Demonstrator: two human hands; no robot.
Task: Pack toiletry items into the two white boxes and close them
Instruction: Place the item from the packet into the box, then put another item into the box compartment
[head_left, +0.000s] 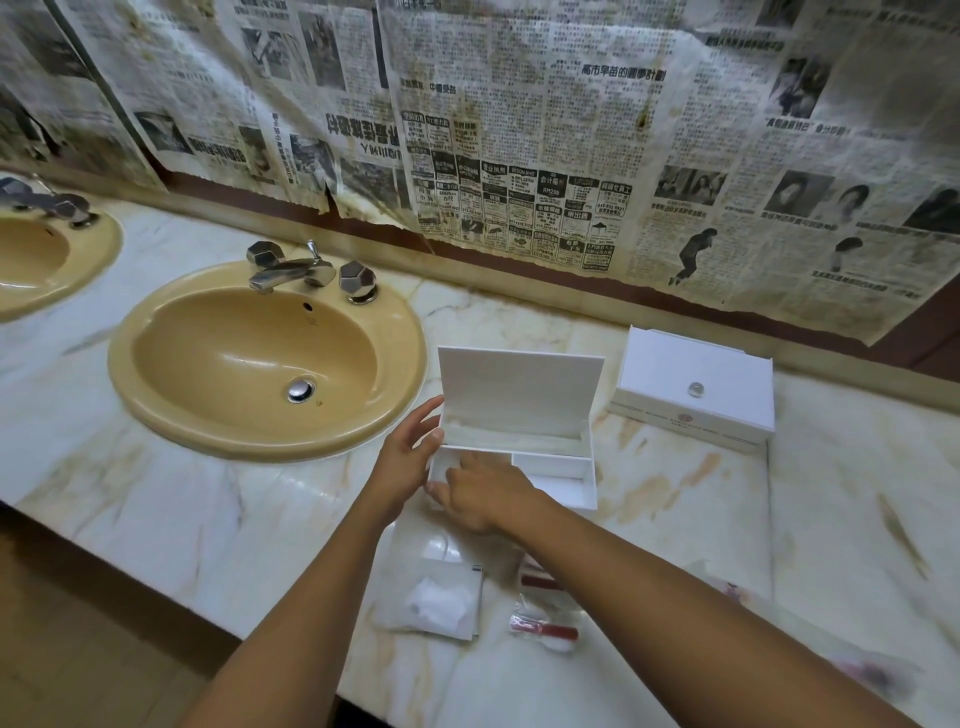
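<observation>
An open white box (582, 470) stands at the middle of the marble counter with its lid (519, 387) raised at the back. My left hand (410, 457) rests with straight fingers against the box's left side. From the front, my right hand (480, 499) reaches into the left compartment, fingertips down inside, hiding whatever is under them. A second white box (693, 387), closed, with a small round knob on top, sits to the right. Near the front edge lie a clear packet with white contents (434, 603) and a red-handled item in clear wrap (545, 631).
A tan sink (156, 358) with a chrome tap (291, 273) is set into the counter to the left of the open box, and another sink (104, 249) lies at the far left. Newspaper covers the wall behind. Another red wrapped item (540, 581) shows beside my right forearm.
</observation>
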